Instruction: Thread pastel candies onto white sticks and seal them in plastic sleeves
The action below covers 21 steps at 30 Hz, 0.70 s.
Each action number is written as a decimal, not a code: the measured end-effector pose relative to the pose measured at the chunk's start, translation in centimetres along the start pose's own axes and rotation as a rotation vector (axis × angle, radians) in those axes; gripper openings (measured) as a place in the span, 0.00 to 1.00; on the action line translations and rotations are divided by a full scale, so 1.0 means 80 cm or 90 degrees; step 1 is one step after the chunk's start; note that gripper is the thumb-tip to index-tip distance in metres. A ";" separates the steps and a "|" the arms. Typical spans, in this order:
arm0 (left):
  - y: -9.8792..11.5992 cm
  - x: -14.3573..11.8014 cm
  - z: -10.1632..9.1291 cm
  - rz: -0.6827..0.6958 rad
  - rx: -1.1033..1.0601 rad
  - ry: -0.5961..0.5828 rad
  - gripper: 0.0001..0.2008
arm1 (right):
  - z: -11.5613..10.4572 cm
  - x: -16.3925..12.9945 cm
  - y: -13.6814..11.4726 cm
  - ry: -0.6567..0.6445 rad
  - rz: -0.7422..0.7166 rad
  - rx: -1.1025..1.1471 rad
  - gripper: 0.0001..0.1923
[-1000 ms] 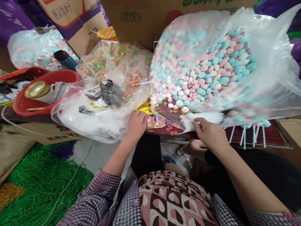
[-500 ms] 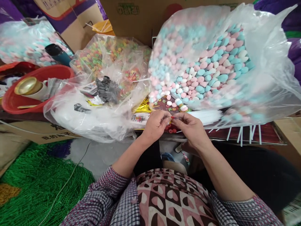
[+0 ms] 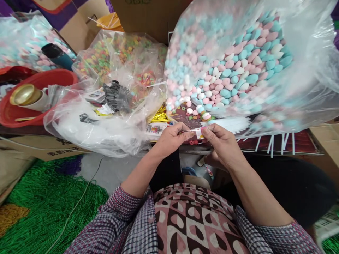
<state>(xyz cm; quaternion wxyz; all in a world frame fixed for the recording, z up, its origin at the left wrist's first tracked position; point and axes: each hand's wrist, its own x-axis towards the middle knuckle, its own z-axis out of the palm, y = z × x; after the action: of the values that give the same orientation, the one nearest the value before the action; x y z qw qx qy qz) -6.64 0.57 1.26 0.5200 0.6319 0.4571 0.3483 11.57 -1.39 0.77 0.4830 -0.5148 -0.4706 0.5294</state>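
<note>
Between my hands is a small printed wrapper [image 3: 199, 132], white with pink and yellow marks. My right hand [image 3: 222, 141] pinches its right side between thumb and fingers. My left hand [image 3: 172, 139] is closed in a pinch at the left end, where a thin clear strip seems to run; what exactly lies under its fingertips is hidden. Just beyond the fingers, loose pastel candies [image 3: 195, 112] and small coloured rings lie on the dark red tabletop [image 3: 185, 118]. Left of my left hand is a printed card [image 3: 155, 128], below some gold twist ties [image 3: 160, 115].
A big clear bag of pink, blue and white candies [image 3: 233, 77] stands at the back right. Bags of coloured rings [image 3: 119, 53] and a red basin [image 3: 60, 79] are to the left. White sticks [image 3: 270, 143] overhang the table's front edge. Green cord [image 3: 79, 211] covers the floor.
My hands have drawn slightly apart. The white printed wrapper now shows between them, where only a small red bit showed before. The view has shifted slightly.
</note>
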 end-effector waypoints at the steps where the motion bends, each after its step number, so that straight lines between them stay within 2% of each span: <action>1: 0.002 -0.001 0.001 0.002 0.003 -0.005 0.14 | 0.001 -0.001 -0.001 -0.013 0.012 0.027 0.13; 4: 0.007 -0.003 0.004 0.002 0.012 -0.022 0.13 | 0.002 -0.001 -0.001 0.015 0.028 0.104 0.13; 8: 0.004 -0.004 0.000 -0.080 -0.091 -0.084 0.17 | -0.007 -0.006 0.001 0.108 -0.046 0.113 0.13; 10: -0.002 -0.004 0.000 -0.117 -0.192 -0.116 0.17 | -0.014 -0.011 0.001 0.107 -0.060 0.096 0.12; 13: -0.010 -0.003 0.004 -0.121 -0.293 -0.099 0.15 | -0.021 -0.016 -0.002 0.074 -0.039 0.079 0.11; 15: -0.011 -0.004 0.008 -0.104 -0.273 -0.081 0.14 | -0.022 -0.018 -0.004 0.033 -0.017 0.068 0.13; 17: -0.010 -0.004 0.012 -0.086 -0.189 -0.075 0.14 | -0.020 -0.019 -0.004 0.014 -0.003 0.050 0.13; 21: -0.002 -0.006 0.017 -0.083 -0.038 -0.074 0.20 | -0.017 -0.021 0.008 0.084 -0.011 0.000 0.16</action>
<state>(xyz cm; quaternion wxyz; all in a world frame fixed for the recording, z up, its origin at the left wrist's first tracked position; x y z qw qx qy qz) -5.59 -0.35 0.83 0.5857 0.6042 0.4560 0.2897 12.92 -3.11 0.27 0.5175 -0.5445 -0.4421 0.4902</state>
